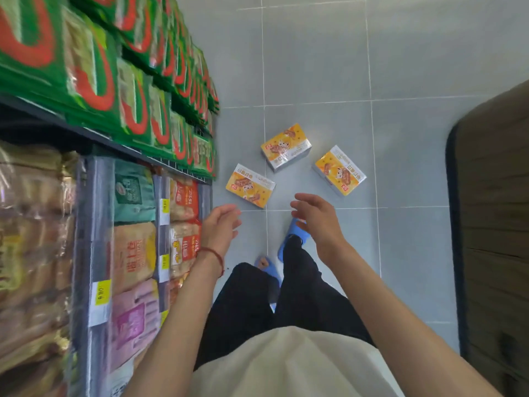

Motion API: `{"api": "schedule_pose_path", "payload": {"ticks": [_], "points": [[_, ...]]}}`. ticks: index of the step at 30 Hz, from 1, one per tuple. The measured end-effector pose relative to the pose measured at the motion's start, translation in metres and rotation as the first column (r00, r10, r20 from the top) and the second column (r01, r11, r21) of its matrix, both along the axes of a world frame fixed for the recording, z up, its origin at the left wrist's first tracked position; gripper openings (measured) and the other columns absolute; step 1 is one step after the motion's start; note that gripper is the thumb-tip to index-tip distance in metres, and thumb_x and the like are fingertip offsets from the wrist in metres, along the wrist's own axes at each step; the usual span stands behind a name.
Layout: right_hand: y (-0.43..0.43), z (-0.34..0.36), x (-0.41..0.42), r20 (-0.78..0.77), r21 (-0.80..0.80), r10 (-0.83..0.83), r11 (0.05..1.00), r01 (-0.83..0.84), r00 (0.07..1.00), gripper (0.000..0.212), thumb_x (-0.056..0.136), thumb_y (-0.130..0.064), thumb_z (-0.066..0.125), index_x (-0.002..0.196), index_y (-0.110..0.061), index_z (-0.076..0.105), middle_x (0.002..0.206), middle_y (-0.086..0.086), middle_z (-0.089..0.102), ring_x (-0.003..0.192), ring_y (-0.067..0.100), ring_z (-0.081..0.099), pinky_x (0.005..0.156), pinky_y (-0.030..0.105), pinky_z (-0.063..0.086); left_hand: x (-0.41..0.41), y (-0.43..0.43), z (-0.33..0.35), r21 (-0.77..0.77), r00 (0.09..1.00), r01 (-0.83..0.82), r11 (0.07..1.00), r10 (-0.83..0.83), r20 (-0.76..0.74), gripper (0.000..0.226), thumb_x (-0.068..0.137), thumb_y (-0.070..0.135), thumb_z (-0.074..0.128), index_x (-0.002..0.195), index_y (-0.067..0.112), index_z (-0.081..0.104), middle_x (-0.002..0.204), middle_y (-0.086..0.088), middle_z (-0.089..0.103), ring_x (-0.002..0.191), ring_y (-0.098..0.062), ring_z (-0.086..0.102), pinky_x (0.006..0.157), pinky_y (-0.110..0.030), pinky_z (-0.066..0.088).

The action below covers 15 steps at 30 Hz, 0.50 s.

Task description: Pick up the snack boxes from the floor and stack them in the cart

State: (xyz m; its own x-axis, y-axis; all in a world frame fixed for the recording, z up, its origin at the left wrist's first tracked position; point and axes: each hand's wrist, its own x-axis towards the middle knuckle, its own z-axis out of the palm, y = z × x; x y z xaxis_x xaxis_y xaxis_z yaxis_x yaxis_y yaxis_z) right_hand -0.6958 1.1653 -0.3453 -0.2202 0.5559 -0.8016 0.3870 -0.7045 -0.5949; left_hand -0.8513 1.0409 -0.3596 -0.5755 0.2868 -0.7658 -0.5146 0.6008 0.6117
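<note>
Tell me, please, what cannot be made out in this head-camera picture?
- Brown, dark-edged object: cut off by the right edge of the head view, so whether it is the cart is unclear.
- Green packs on the top shelf: print smeared by motion blur.
- Snack boxes: lettering too small to read.
- One blue slipper: mostly hidden by the black trouser leg.

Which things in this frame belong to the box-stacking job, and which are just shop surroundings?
Job: left snack box, middle snack box, right snack box on the floor; left hand, right hand, both empty.
Surroundings: green packs, bagged snacks, price tags on the shelving; brown object at right, unclear if the cart.
</note>
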Motion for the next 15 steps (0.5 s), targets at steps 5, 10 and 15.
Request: {"api": "schedule_pose_path", "payload": {"ticks": [5, 10, 15], "points": [[0.040, -0.026, -0.028, 0.069, -0.051, -0.001, 0.999, 0.005, 0.998, 0.026, 0.102, -0.014, 0.057, 0.126, -0.013, 0.066, 0.120, 0.009, 0.071, 0.099, 0.019, 0.067, 0.087, 0.031, 0.053, -0.036, 0.039, -0.038, -0.051, 1.000, 0.009, 0.999, -0.009, 0.002, 0.016, 0.098, 0.010, 0.058, 0.098, 0.024, 0.065, 0.106, -0.004, 0.069, 0.099, -0.020, 0.066, 0.074, -0.025, 0.051], [0.054, -0.084, -0.059, 0.134, -0.089, -0.034, 0.995, 0.047, 0.990, 0.024, 0.102, -0.014, 0.056, 0.124, -0.014, 0.066, 0.120, 0.008, 0.070, 0.100, 0.021, 0.065, 0.085, 0.030, 0.051, -0.061, 0.064, -0.103, -0.157, 0.996, 0.081, 0.984, -0.073, 0.060, 0.018, 0.097, 0.007, 0.057, 0.091, 0.023, 0.064, 0.086, -0.001, 0.064, 0.092, -0.021, 0.061, 0.067, -0.024, 0.047], [0.054, -0.162, -0.084, 0.222, -0.091, -0.092, 0.989, 0.115, 0.971, 0.029, 0.100, -0.014, 0.057, 0.127, -0.014, 0.067, 0.117, 0.006, 0.071, 0.106, 0.022, 0.068, 0.095, 0.036, 0.055, -0.085, 0.072, -0.180, -0.258, 0.979, 0.175, 0.950, -0.141, 0.147, 0.010, 0.074, 0.027, 0.062, 0.083, 0.027, 0.066, 0.092, -0.001, 0.070, 0.099, -0.023, 0.067, 0.080, -0.032, 0.050]]}}
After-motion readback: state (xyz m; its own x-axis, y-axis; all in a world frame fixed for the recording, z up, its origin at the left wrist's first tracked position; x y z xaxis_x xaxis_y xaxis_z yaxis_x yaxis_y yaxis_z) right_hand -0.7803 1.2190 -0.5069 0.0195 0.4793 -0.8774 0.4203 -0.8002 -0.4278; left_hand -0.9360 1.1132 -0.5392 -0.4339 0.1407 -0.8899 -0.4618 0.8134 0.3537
